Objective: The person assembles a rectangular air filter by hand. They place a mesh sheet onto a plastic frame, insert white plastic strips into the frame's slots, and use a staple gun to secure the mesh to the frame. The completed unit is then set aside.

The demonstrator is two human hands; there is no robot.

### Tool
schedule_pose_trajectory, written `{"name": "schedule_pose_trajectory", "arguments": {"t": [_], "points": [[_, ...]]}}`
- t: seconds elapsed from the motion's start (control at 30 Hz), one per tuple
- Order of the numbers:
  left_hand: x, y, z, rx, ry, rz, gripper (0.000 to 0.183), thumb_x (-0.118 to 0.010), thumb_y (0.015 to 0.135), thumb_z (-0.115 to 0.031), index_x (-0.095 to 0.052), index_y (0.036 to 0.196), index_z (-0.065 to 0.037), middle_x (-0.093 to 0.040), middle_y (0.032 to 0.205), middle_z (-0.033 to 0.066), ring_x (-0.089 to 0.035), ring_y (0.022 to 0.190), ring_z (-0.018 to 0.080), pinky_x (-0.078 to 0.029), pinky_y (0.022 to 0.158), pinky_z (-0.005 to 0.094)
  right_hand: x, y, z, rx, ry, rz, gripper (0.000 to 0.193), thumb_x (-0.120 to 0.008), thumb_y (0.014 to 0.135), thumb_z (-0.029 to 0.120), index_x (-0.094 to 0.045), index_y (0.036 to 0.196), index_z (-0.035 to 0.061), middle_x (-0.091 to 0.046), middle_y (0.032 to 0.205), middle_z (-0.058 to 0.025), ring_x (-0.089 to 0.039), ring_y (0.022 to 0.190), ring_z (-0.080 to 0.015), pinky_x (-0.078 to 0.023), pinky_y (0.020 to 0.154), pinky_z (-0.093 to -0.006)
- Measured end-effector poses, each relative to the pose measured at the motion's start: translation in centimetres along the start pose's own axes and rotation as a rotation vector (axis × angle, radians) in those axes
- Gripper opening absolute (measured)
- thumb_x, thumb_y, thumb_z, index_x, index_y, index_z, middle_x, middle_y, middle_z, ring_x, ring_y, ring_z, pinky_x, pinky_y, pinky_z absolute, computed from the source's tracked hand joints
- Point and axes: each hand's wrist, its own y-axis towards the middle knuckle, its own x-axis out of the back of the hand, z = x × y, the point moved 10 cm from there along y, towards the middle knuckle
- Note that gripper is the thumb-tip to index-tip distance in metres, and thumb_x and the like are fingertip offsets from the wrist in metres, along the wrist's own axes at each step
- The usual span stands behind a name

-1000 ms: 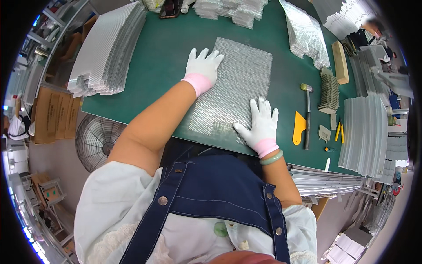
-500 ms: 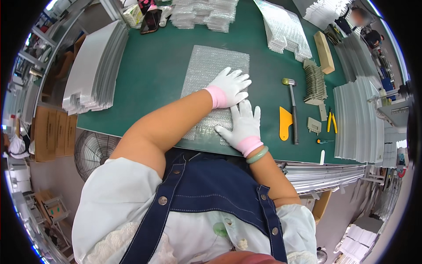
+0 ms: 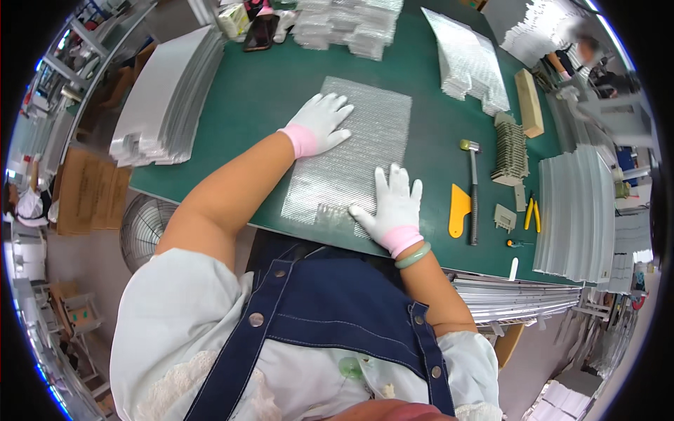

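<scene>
A clear ribbed sheet [image 3: 358,151] with a notch in its near edge lies flat on the green tabletop [image 3: 246,98]. My left hand [image 3: 323,121], in a white glove with a pink cuff, rests palm down across the sheet's left edge, fingers spread. Near the sheet's lower right corner my right hand [image 3: 395,210], gloved the same way, lies flat with its thumb out to the left. Neither hand grips anything. Part of the sheet's right edge is hidden under the right hand.
To the right lie a yellow scraper [image 3: 459,210], a hammer [image 3: 473,189], yellow pliers [image 3: 533,214] and grey plastic parts [image 3: 510,151]. Sheet stacks stand at left [image 3: 165,91], far right [image 3: 574,217] and back [image 3: 467,56]. A phone [image 3: 261,32] lies at the back left.
My left hand has slid left across the sheet, from its right side to its left edge. My right hand stays near the lower right corner. The view has turned slightly.
</scene>
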Motion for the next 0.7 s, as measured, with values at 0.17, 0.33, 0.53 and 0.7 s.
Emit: {"name": "schedule_pose_trajectory", "arguments": {"t": [0.17, 0.33, 0.53, 0.7], "points": [[-0.3, 0.1, -0.3, 0.175, 0.036, -0.043, 0.065, -0.053, 0.094, -0.042, -0.042, 0.143, -0.001, -0.041, 0.147, 0.0234, -0.035, 0.139, 0.039, -0.023, 0.117, 0.0514, 0.7, 1.0, -1.8, 0.114, 0.007, 0.127, 0.089, -0.06, 0.083, 0.063, -0.04, 0.147, 0.0046, -0.036, 0.151, -0.0258, -0.031, 0.143, -0.0394, -0.02, 0.115, -0.0606], [0.0, 0.4, -0.5, 0.164, 0.002, -0.016, 0.067, -0.052, 0.093, -0.045, -0.041, 0.145, -0.003, -0.038, 0.15, 0.0239, -0.033, 0.14, 0.0403, -0.02, 0.118, 0.0517, 5.6, 9.9, -6.4, 0.143, 0.565, 0.531, 0.064, -0.046, 0.097, 0.058, -0.066, 0.117, 0.0003, -0.067, 0.116, -0.0239, -0.06, 0.114, -0.0382, -0.045, 0.101, -0.041], [0.4, 0.2, -0.2, 0.173, -0.064, -0.031, 0.069, -0.053, 0.092, -0.047, -0.042, 0.145, -0.004, -0.039, 0.15, 0.0239, -0.034, 0.141, 0.0396, -0.019, 0.118, 0.0525, 12.0, 26.7, -20.8, -0.468, 0.032, -0.227, 0.056, -0.059, 0.091, 0.05, -0.061, 0.127, 0.0075, -0.065, 0.125, -0.0183, -0.061, 0.119, -0.0339, -0.046, 0.101, -0.0413], [0.3, 0.3, 0.0, 0.169, -0.093, -0.064, 0.07, -0.053, 0.092, -0.048, -0.043, 0.144, -0.003, -0.04, 0.149, 0.0249, -0.034, 0.14, 0.0413, -0.019, 0.118, 0.0532, 8.7, 32.0, -26.8, -0.527, -0.174, -0.064, 0.044, -0.052, 0.096, 0.042, -0.061, 0.13, 0.0161, -0.064, 0.128, -0.0148, -0.06, 0.12, -0.034, -0.046, 0.103, -0.0413]]}}
